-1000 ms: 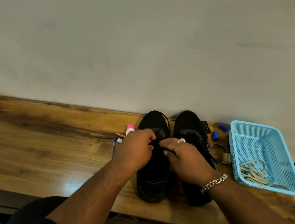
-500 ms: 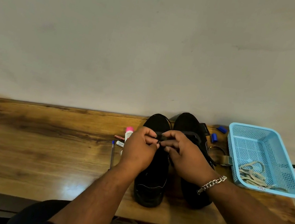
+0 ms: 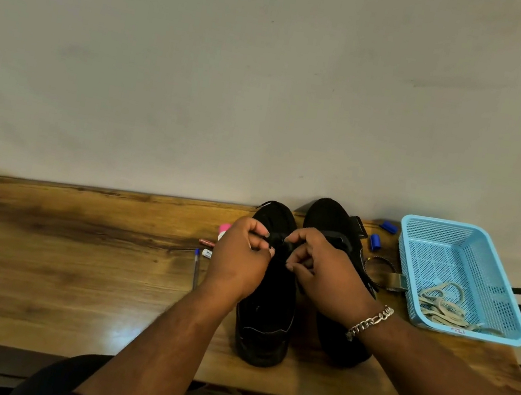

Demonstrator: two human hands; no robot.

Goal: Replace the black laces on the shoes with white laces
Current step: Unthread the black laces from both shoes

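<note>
Two black shoes stand side by side on the wooden table [image 3: 68,268], toes toward the wall. Over the left shoe [image 3: 266,319], my left hand [image 3: 239,262] and my right hand [image 3: 322,273] both pinch its black lace [image 3: 278,240] near the top eyelets, fingers curled round it. The knot area is mostly hidden between my fingers. The right shoe [image 3: 331,219] sits partly under my right wrist, which wears a silver bracelet. White laces [image 3: 441,301] lie coiled in a light blue basket [image 3: 485,245] at the right.
Left of the shoes lie a blue pen [image 3: 196,267], a pink-capped tube [image 3: 224,228] and small markers. Blue caps [image 3: 374,242] and a metal band [image 3: 384,273] sit between the right shoe and the basket. The wall runs right behind the table.
Both hands have shifted slightly up along the left shoe's lacing, and their fingers have closed tighter on the black lace, pulling it a little apart.
</note>
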